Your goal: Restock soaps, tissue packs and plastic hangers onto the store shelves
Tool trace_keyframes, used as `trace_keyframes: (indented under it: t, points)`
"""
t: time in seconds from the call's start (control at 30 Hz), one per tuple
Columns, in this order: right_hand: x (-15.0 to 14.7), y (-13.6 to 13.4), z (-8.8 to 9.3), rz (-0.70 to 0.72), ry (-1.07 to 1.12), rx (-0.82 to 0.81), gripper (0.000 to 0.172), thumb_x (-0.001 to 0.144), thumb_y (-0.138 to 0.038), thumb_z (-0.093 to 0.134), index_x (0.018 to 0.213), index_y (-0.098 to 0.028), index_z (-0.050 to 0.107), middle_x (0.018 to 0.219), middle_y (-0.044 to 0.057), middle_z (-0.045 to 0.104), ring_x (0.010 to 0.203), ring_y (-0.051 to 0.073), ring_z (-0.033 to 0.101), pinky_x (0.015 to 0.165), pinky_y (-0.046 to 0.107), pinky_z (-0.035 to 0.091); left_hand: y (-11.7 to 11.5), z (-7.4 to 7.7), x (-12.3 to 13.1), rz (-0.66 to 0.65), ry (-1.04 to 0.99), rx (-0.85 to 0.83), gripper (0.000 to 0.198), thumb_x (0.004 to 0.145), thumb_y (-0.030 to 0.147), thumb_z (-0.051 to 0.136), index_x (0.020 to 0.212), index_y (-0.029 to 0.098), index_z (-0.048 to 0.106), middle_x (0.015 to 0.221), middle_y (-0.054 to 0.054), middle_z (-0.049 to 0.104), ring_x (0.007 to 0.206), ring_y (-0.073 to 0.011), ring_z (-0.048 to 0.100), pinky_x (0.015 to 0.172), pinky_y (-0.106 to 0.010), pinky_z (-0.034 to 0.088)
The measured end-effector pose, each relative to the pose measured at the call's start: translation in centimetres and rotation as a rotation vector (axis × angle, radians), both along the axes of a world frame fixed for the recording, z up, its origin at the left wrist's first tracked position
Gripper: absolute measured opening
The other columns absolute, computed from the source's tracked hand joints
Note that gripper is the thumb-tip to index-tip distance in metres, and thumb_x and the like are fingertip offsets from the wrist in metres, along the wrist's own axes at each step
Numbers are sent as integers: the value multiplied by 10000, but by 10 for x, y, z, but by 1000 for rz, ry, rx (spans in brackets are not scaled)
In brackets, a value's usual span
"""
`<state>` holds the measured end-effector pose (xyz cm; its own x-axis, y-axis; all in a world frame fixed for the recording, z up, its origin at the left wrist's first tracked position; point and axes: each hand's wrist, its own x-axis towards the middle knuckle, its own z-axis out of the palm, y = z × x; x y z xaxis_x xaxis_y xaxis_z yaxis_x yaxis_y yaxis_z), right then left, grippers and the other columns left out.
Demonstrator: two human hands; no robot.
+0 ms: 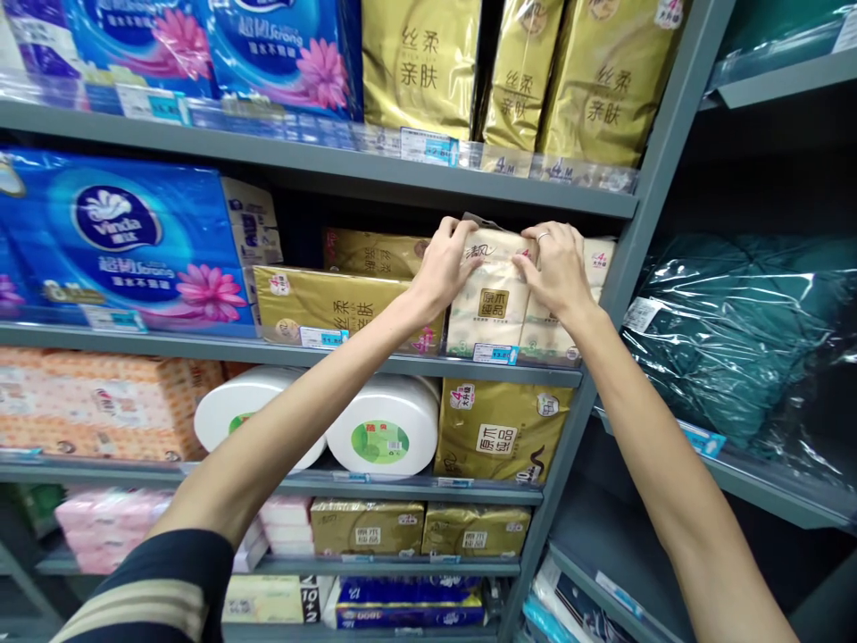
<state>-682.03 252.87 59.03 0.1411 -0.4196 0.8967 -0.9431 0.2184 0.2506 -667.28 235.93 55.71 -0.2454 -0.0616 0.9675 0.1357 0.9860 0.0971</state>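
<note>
A cream-coloured pack of tissues point(487, 279) with a gold square label stands upright on the middle shelf. My left hand point(445, 266) grips its upper left edge, fingers over the top and thumb on the front. From the other side my right hand point(561, 268), with a ring on one finger, holds the upper right edge, its thumb on the front face. A similar cream tissue pack point(598, 261) sits just right of it, partly behind my right hand. Left of the held pack lies a gold tissue pack point(301, 304), partly covered by my left forearm.
A grey shelf edge point(321, 165) runs just above my hands, with gold tissue packs point(421, 67) on it. Blue tissue packs point(120, 237) stand left. Below are large white paper rolls point(383, 427). A grey upright point(660, 170) divides off teal plastic-wrapped goods point(736, 330).
</note>
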Motion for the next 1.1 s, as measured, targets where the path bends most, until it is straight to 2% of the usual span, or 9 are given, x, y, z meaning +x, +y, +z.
trace_keyframes:
  t: [0.23, 0.37, 0.43, 0.53, 0.6, 0.7, 0.8, 0.97, 1.1]
  points:
    - [-3, -5, -1, 27, 0, -9, 394, 1012, -402, 550, 1332, -182, 619, 1347, 159, 650, 1351, 381, 523, 1229, 686, 326, -9, 4, -2, -37, -42, -34, 548, 922, 561, 692, 1335, 227, 556, 1328, -168, 556, 1283, -390, 565, 1150, -603, 408]
    - [8, 6, -11, 61, -16, -58, 417, 998, -361, 571, 1380, -198, 592, 1438, 151, 610, 1399, 357, 508, 1229, 635, 358, 5, -3, 14, -37, -14, -23, 611, 923, 575, 683, 1390, 212, 532, 1424, -188, 530, 1375, -392, 512, 1195, -570, 375]
    - [14, 21, -31, 115, -74, -141, 370, 999, -374, 570, 1325, -209, 627, 1365, 137, 661, 1301, 332, 597, 1146, 584, 466, 20, -17, 27, -3, 14, -5, 530, 953, 548, 650, 1353, 208, 578, 1380, -176, 584, 1343, -373, 549, 1166, -544, 414]
    - [19, 46, -77, 206, -298, -122, 282, 1016, -427, 547, 1108, -215, 709, 949, 79, 753, 843, 253, 717, 828, 443, 604, 43, -51, 43, 65, -155, 62, 321, 1000, 482, 588, 1128, 217, 715, 993, -99, 735, 982, -296, 717, 958, -474, 557]
    - [16, 57, -107, 219, -441, 24, 282, 1005, -457, 572, 1041, -220, 720, 722, 23, 707, 627, 213, 664, 665, 375, 571, 52, -73, 45, 138, -361, 90, 271, 998, 438, 595, 1041, 226, 757, 780, -58, 741, 796, -271, 730, 821, -427, 582]
    - [6, 59, -135, 171, -533, 160, 253, 976, -438, 621, 1062, -220, 718, 635, -3, 690, 581, 205, 652, 621, 342, 521, 56, -94, 36, 264, -517, 83, 241, 988, 396, 612, 1071, 242, 779, 795, -70, 790, 840, -292, 755, 777, -390, 567]
    - [-2, 54, -140, 204, -638, 186, 239, 971, -424, 621, 1051, -211, 694, 639, -1, 709, 562, 194, 655, 596, 314, 504, 52, -97, 24, 277, -534, 110, 209, 978, 380, 625, 1024, 255, 787, 842, -66, 817, 862, -280, 762, 762, -355, 553]
    - [-5, 48, -141, 301, -779, 193, 284, 978, -485, 600, 951, -209, 659, 627, -9, 696, 414, 137, 558, 474, 263, 447, 50, -100, 18, 246, -516, 156, 224, 988, 352, 607, 998, 230, 794, 933, -80, 831, 883, -272, 760, 748, -338, 524]
    - [-4, 55, -136, 302, -708, 183, 234, 989, -428, 597, 942, -212, 674, 663, 13, 733, 525, 177, 655, 552, 287, 519, 54, -97, 23, 208, -468, 176, 195, 975, 344, 639, 1002, 201, 768, 815, -54, 798, 769, -245, 734, 698, -332, 507]
